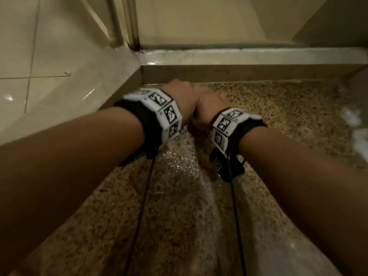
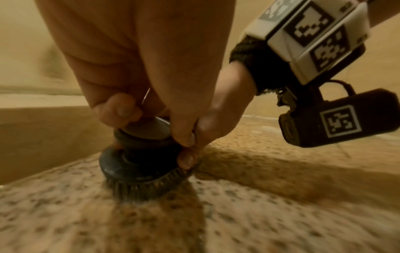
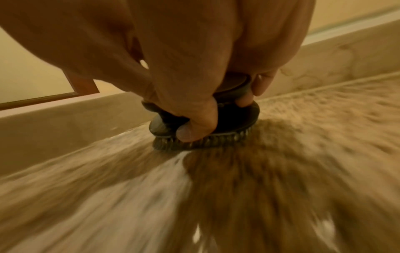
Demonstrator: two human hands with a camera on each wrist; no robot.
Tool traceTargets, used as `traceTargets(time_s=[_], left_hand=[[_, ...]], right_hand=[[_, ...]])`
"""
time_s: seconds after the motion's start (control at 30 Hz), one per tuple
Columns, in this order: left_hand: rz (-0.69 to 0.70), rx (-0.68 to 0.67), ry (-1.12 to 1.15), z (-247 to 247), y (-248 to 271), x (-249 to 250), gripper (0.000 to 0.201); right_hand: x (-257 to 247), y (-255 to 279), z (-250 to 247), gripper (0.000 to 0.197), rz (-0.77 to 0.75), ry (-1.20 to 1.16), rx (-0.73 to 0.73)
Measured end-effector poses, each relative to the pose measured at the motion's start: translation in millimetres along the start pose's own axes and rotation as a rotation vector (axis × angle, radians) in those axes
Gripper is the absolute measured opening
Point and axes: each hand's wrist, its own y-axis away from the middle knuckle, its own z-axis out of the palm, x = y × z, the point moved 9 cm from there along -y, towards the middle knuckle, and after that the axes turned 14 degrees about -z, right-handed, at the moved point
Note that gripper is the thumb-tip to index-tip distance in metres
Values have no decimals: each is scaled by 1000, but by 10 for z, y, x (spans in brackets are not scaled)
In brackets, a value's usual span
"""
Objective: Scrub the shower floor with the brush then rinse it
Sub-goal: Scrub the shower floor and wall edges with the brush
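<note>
Scrubbing is the step under way, judging by the soapy streaks trailing back from both hands across the speckled shower floor (image 1: 278, 108). The left hand (image 2: 138, 71) and the right hand (image 3: 194, 65) are both curling their fingers around the knob of the round dark brush (image 2: 140, 164), which is sitting directly beneath them, bristles pressing on the wet floor. Just ahead of the knuckles, the low curb (image 1: 239, 71) is closing off the stall, and the tiled wall (image 1: 49, 66) is standing to the left of the left wrist. The next stroke probably calls for steady downward pressure while working sideways along the curb. Rinsing is not yet begun.
</note>
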Motion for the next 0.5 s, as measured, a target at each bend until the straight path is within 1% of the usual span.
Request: traceTargets(time_s=[0.07,0.13,0.23,0.27,0.33,0.4,0.47,0.5], left_hand=[[-15,9,-14,-7,-215,-96,35],[-33,57,-8,-49,-350,-133,35],[-50,89,4,-65,-468,-140,33],[-49,89,14,-42,-468,-144,32],[-74,86,39,-17,-472,-189,32],[-106,53,50,8,-418,-197,31],[-92,63,5,1,-296,-125,30],[-77,74,-13,-20,-207,-82,28]], right_hand=[[79,-186,-83,59,0,6,35],[164,-324,-132,59,17,12,78],[235,-435,-173,58,37,0,139],[231,-419,-155,59,39,-8,132],[210,-401,-169,60,29,-13,93],[182,-351,-172,61,20,13,2],[124,-259,-129,59,15,59,-94],[74,-196,-115,57,12,69,-114]])
